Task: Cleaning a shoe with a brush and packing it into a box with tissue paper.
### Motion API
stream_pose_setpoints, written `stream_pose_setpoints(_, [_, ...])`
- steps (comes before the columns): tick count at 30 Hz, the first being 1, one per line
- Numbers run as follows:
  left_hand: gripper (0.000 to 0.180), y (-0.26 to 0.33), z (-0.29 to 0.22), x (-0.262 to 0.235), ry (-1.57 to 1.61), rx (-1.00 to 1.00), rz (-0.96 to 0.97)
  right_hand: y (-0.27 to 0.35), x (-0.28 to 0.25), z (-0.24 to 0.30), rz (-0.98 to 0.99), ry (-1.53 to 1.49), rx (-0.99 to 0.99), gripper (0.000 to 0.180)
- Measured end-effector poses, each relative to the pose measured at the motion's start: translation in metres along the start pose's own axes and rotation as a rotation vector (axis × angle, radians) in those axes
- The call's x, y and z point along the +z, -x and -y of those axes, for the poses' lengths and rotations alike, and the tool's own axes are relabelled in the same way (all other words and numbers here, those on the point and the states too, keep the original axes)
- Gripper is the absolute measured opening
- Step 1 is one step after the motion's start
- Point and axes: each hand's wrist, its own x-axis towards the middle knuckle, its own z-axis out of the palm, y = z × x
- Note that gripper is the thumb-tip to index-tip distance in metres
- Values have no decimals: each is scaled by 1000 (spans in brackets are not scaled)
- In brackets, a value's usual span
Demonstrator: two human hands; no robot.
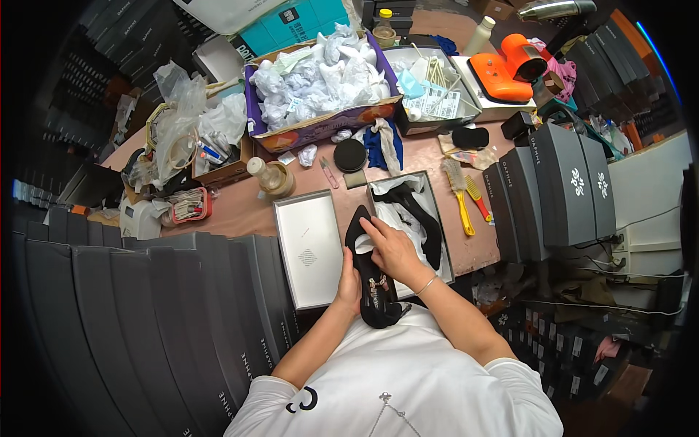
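**Black shoe held over open shoebox, both hands on it**

Person stood at a cluttered pink worktable (pixel 437 156), holding a black pointed shoe (pixel 370 273) between belly and table edge. Left hand (pixel 350 275) was wrapped along the shoe's left side, fingers closed around it. Right hand (pixel 393 251) lay on top, fingers curled down into the shoe's opening near a wad of white paper (pixel 366 244) — exactly what those fingertips pinched couldn't be made out. A bracelet sat on the right wrist.

Shoe's long axis ran roughly away from the person: pointed toe aimed up at the table, heel end and a small metal ornament (pixel 378 282) nearest the body. It overlapped the near left corner of the open shoebox (pixel 445 240), where the second black shoe (pixel 416 211) lay on white tissue. The grey lid (pixel 309 247) lay just left of the box, inside up.

Risks, as a guess — the shoe hung partly off the table edge, so a loosened left-hand hold could drop it to the floor; pushing hard with the right hand might crease the upper or snag the ornament. Yellow brushes (pixel 466 200) sat right of the box, out of the way
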Motion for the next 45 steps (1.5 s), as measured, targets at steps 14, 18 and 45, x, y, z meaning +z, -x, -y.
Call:
stream_pose_setpoints(14, [87, -12, 6, -1, -29, -64, -91, -5, -10, -3, -194, 19, -114, 14])
stream_pose_setpoints(18, [83, -17, -9, -22, 119, 0, -54, 13, -31, -6, -270, -418, 258, 21])
stream_pose_setpoints(45, [82, -20, 5, -15, -3, -64, -26, -5, 18, -2, 61, 252, -92, 10])
